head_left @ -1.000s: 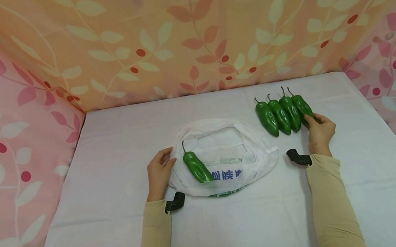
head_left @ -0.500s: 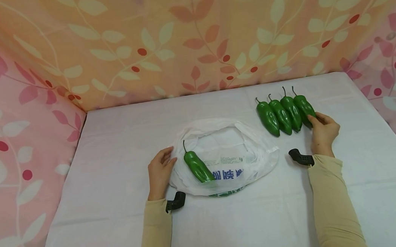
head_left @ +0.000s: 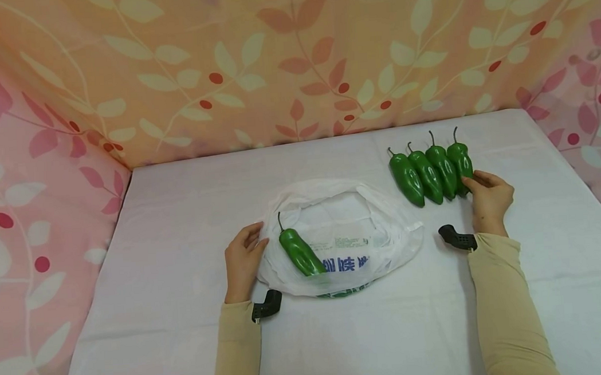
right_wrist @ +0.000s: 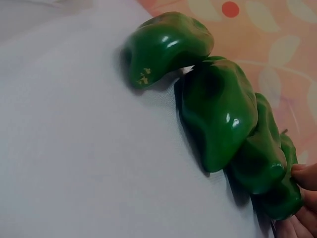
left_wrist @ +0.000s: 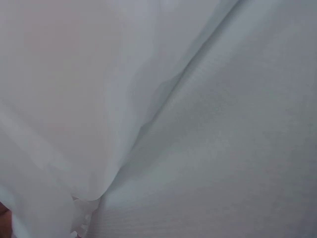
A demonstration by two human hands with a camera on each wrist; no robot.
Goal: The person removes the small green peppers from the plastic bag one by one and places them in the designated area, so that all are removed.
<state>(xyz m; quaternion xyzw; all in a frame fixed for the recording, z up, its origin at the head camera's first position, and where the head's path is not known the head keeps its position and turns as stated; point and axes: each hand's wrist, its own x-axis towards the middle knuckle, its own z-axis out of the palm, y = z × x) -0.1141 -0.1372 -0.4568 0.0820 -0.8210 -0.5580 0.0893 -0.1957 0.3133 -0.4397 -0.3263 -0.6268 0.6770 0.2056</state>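
Note:
In the head view, my right hand (head_left: 491,201) pinches the lower end of the rightmost green pepper (head_left: 460,160). The right wrist view shows the thumb (right_wrist: 305,176) on this pepper (right_wrist: 282,204), with fingers at its far side. Several other green peppers (head_left: 406,180) lie beside it in a row, stems away from me. My left hand (head_left: 243,261) holds the left edge of a white plastic bag (head_left: 399,244), whose mouth is spread wide. Another green pepper (head_left: 300,254) lies inside the bag at the left, its lower tip behind the film. Mostly bag film (left_wrist: 64,99) fills the left wrist view.
A white cloth (head_left: 178,218) covers the table. Floral curtains stand behind it (head_left: 293,67) and at the left (head_left: 39,226) and right (head_left: 594,89). The peppers lie near the table's back right, with the bag to their left.
The rightmost pepper has turned more upright, its stem swinging right and its lower end moving left against its neighbour. My left hand and the bag stay nearly still.

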